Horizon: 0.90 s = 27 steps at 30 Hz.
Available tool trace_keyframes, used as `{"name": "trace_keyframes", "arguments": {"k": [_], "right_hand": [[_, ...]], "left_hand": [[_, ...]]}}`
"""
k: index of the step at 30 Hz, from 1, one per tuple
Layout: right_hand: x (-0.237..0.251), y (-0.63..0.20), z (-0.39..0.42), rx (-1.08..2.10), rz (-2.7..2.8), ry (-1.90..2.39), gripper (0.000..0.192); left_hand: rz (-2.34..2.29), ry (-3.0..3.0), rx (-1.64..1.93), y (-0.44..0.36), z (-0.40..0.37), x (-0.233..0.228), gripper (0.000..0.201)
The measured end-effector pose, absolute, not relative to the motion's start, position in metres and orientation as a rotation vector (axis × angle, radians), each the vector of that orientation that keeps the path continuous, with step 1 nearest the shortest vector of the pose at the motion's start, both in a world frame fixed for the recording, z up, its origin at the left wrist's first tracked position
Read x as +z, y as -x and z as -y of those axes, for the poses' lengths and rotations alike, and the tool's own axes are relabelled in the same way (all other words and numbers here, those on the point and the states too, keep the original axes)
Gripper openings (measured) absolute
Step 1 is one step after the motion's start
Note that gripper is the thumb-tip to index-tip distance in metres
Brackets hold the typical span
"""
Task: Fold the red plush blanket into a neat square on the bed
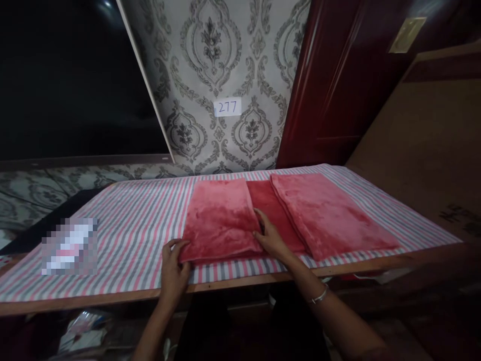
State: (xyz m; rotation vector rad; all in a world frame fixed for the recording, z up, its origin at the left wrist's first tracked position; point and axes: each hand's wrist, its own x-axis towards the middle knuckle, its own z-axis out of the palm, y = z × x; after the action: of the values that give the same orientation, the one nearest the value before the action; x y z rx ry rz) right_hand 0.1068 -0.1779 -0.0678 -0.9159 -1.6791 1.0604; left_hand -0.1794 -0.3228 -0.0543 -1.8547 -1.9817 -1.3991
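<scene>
A plush pinkish-red blanket (221,220) lies folded on a striped cloth. Its left and right panels are turned inward, and a darker red strip shows between them. My left hand (175,268) is closed around the front left corner of the left panel, fingers on top and thumb at the near edge. At that panel's inner edge is my right hand (268,235), gripping the layer with thumb and forefinger on it; its other fingers are partly hidden. The right panel (330,210) lies flat, untouched by either hand.
The striped cloth (143,225) covers a table with a wooden front edge (93,302). A blurred-out item (69,246) sits at the left. Behind are a large dark screen (75,80) and patterned wall; a cardboard box (424,150) stands right.
</scene>
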Motion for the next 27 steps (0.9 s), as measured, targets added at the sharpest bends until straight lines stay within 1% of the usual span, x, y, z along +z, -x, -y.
{"name": "trace_keyframes", "arguments": {"k": [4,8,12,14,18,21,24,27], "right_hand": [[-0.07,-0.109,0.177,1.028,1.713,1.032,0.081],[-0.07,-0.109,0.188,1.058,1.67,1.017,0.077],[-0.067,-0.112,0.2,1.057,1.701,1.078,0.079],[-0.065,-0.113,0.203,1.032,1.725,1.109,0.078],[-0.061,-0.111,0.201,1.091,1.691,1.084,0.061],[-0.059,-0.11,0.198,1.173,1.646,1.016,0.043],[-0.058,-0.112,0.195,1.172,1.636,1.026,0.027],[-0.058,-0.114,0.193,1.203,1.631,1.008,0.022]], "left_hand": [[1.987,1.874,-1.383,0.18,0.323,-0.056,0.044],[1.98,1.861,-1.391,0.18,0.322,-0.056,0.043],[2.014,1.847,-1.403,0.179,0.322,-0.054,0.042],[2.036,1.848,-1.415,0.179,0.322,-0.054,0.042],[2.053,1.855,-1.423,0.179,0.322,-0.052,0.042],[2.053,1.846,-1.423,0.178,0.322,-0.051,0.042],[2.05,1.852,-1.404,0.177,0.322,-0.049,0.041],[2.047,1.855,-1.371,0.177,0.322,-0.049,0.041]]}}
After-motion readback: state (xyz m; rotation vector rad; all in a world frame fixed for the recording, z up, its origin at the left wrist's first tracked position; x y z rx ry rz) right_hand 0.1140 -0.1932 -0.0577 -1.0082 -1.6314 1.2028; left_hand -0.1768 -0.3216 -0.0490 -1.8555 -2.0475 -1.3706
